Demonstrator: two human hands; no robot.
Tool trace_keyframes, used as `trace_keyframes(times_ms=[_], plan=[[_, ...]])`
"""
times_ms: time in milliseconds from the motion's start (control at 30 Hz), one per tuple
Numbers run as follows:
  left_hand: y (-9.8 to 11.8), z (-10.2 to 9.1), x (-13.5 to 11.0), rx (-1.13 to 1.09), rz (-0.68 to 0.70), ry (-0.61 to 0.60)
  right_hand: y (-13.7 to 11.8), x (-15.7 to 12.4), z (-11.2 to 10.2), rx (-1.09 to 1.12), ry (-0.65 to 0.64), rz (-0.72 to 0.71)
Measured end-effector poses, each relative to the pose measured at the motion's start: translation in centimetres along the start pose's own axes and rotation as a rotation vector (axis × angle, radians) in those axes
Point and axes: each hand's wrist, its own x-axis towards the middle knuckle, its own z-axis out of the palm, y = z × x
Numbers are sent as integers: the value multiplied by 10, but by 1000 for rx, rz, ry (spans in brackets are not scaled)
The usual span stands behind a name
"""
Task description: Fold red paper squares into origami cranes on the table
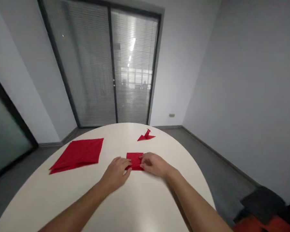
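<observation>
Between my hands a small square of folded red paper (135,160) lies flat on the white table. Its left edge is in my left hand (117,172), fingers over the paper and thumb at the near corner. At the opposite edge my right hand (155,164) holds the paper with curled fingers, which hide part of that side. Beyond the square stands a folded red paper crane (146,136) with its wings spread.
A stack of larger red paper sheets (81,153) lies on the left of the round white table (106,206). Past the table is a glass partition with blinds (135,71). Dark and orange items (263,206) sit at the lower right.
</observation>
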Motion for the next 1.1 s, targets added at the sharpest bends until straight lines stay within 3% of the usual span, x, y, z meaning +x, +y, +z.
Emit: trace_keyframes(times_ms=[1100], plan=[[9, -9, 2, 0, -52, -61, 4, -1, -3, 64, -48, 51]])
